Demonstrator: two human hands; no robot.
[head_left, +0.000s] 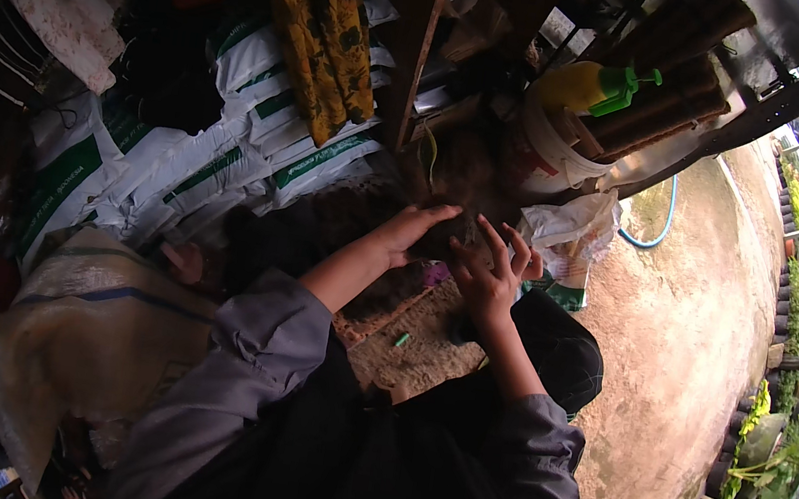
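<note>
In front of me, my left hand (409, 232) and my right hand (492, 272) face each other, curved about a dark thing (439, 242). Shadow hides what kind of thing it is. The left fingers reach forward, held close together, while those of the right are bent and spaced apart. Just beyond the hands lies a brown, soil-like mass (465, 169) in the shade. A thin yellow-green strand (430, 158) rises beside it. Below my hands, a small purple patch (437, 274) shows at the edge of the dark material.
White and green filled sacks (229, 162) are stacked at the left, near a beige woven sack (96, 331). A white bucket (545, 153) and a yellow sprayer bottle with a green head (582, 87) stand far right. A crumpled white bag (574, 227) lies beside my right hand.
</note>
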